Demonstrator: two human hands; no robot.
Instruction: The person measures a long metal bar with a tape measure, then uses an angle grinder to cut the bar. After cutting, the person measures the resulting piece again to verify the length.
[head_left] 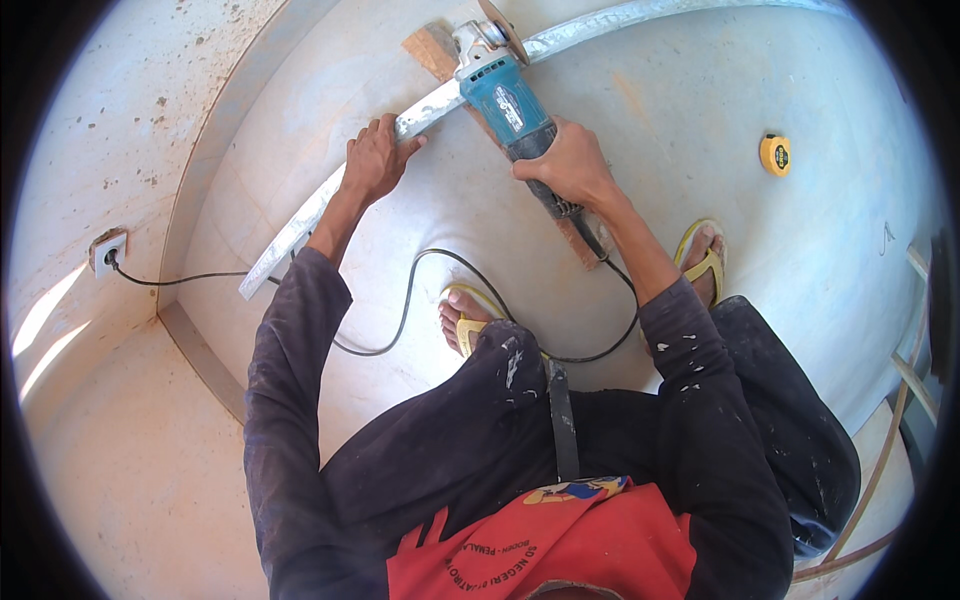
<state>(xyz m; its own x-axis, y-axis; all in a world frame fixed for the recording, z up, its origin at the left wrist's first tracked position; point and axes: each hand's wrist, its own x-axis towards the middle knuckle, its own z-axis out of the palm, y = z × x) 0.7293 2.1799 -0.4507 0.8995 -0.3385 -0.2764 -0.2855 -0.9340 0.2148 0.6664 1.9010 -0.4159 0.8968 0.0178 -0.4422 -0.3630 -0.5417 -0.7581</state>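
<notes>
My left hand grips a long silvery metal bar that runs from lower left to upper right across the floor. My right hand is closed round the black grip of a teal angle grinder, whose disc is upright over the bar at the top of the view. A wooden plank lies crosswise under the bar and grinder. The grinder's black cord loops over the floor to a wall socket at the left.
A yellow tape measure rests on the pale floor to the right. My sandalled feet and bent knees are below my hands. A speckled wall stands along the left. Thin strips lie at the right edge.
</notes>
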